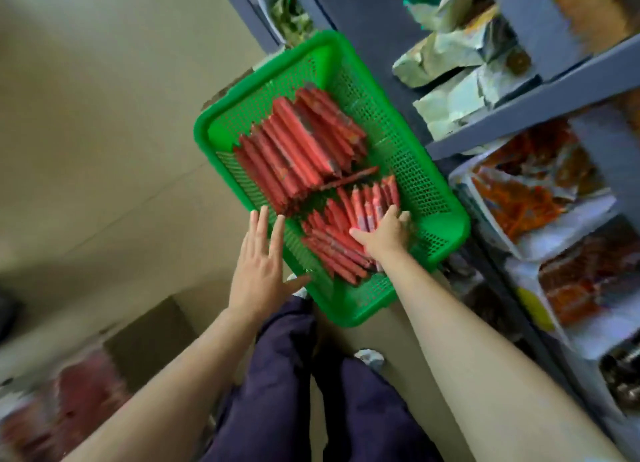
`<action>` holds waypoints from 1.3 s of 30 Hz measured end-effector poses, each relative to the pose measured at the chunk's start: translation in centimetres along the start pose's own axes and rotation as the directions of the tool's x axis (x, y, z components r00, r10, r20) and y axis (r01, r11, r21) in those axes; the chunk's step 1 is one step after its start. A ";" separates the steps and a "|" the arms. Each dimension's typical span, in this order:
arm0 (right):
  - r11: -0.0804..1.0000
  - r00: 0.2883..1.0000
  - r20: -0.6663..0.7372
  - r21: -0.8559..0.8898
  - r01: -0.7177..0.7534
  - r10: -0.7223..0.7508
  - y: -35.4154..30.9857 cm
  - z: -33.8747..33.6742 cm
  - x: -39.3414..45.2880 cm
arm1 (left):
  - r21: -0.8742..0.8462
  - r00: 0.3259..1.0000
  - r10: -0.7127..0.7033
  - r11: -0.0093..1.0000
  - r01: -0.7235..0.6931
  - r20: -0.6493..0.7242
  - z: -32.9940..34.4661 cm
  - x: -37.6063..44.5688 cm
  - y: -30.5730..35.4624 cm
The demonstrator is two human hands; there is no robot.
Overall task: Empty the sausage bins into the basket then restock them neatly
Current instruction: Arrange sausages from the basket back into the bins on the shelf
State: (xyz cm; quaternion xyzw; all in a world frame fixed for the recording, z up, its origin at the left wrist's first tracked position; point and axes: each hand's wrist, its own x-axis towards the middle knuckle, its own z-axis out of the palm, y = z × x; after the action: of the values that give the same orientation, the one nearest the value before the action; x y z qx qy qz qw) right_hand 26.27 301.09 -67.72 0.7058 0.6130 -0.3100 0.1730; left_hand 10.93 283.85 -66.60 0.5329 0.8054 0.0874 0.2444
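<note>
Red sausages: two lots of slim red-wrapped sticks lie in the green basket; the longer sausages are stacked side by side in its far half, the shorter sausages heaped more loosely in its near half, some fanned upright against the others.
Basket: green perforated plastic, standing on the floor just beside the grey shelving, tilted in the view by the head camera's angle.
Right hand: the right hand lies on the near heap, fingers bent down over the right-hand ends of the short sticks and thumb stretched along them to the left; it appears to be gathering or holding a bunch, though how many it has hold of I cannot tell.
Left hand: the left hand is flat and spread, fingers straight, at the basket's near-left rim; it holds nothing and seems to steady the basket.
Step, as I judge it: collecting short sausages for restocking, or squaring the heap.
Doing it well: bring the left hand to the other ends, press the sticks parallel between both palms, and lift only a bunch that stays aligned.
Risk: slick wrappers may let sticks slide out and scatter.
Surroundings: shelf trays of orange-packeted snacks stand to the right; dark trousers are visible below.
</note>
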 end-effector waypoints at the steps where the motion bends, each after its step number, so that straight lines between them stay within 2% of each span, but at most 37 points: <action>1: 0.999 0.999 -0.042 -0.054 0.006 -0.008 -0.2 0.4 0.0 | 0.005 1.000 0.006 1.000 -0.006 -0.014 0.3 0.0 -0.1; 3: 0.992 0.995 -0.091 -0.127 0.021 -0.033 -0.3 1.5 0.4 | 0.011 1.000 -0.007 1.000 0.007 -0.019 0.8 -0.1 -0.3; 6: 0.991 0.994 -0.106 -0.134 0.022 -0.037 -0.2 2.2 0.7 | 0.005 1.000 -0.024 1.000 0.024 -0.019 1.2 -0.3 -0.4; 14: 0.997 0.999 -0.007 -0.060 -0.053 0.052 -0.5 1.7 1.6 | 0.029 0.997 -0.072 0.997 0.071 0.004 1.1 -0.3 0.1; 17: 0.995 0.995 0.034 0.035 -0.095 0.094 0.0 1.8 1.3 | 0.020 0.997 -0.082 0.996 0.082 0.001 1.2 -0.6 0.2; 20: 0.991 0.995 0.010 0.089 -0.100 0.100 -0.2 2.6 0.2 | 0.019 0.998 -0.061 0.998 0.061 0.018 1.3 -0.5 0.3; 24: 0.995 0.996 -0.009 0.059 -0.083 0.084 -0.3 2.9 -0.9 | -0.043 0.999 -0.027 0.999 0.029 0.046 1.4 -0.5 0.5; 29: 0.956 0.988 0.062 0.251 -0.152 0.141 0.0 1.4 -1.4 | -0.106 0.999 -0.008 0.994 0.012 0.043 1.0 0.0 0.9; 33: 0.864 0.993 0.080 0.490 -0.117 0.090 0.4 -0.5 -3.8 | -0.209 0.997 -0.069 0.975 0.073 0.025 0.0 -0.4 2.1; 35: 0.777 0.995 0.100 0.626 -0.066 0.004 0.2 -2.5 -6.2 | -0.352 0.988 -0.147 0.923 0.155 0.049 -2.0 -0.5 4.1; 36: 0.732 0.993 0.108 0.680 -0.035 -0.053 0.0 -4.0 -7.8 | -0.469 0.978 -0.190 0.858 0.209 0.089 -3.7 -0.6 5.4; 37: 0.685 0.988 0.110 0.728 -0.006 -0.109 -0.2 -5.5 -9.5 | -0.615 0.957 -0.234 0.734 0.288 0.170 -5.6 -0.7 6.8; 39: 0.632 0.968 0.111 0.773 0.057 -0.223 -0.9 -10.0 -13.4 | -0.842 0.910 -0.225 0.352 0.408 0.347 -10.2 -0.6 10.2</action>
State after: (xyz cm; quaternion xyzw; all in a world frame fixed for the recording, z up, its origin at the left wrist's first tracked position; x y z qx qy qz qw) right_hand 26.93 297.34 -51.45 0.6283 0.4579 -0.6199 -0.1060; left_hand 14.44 288.79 -53.55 0.1566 0.6943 0.4096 0.5707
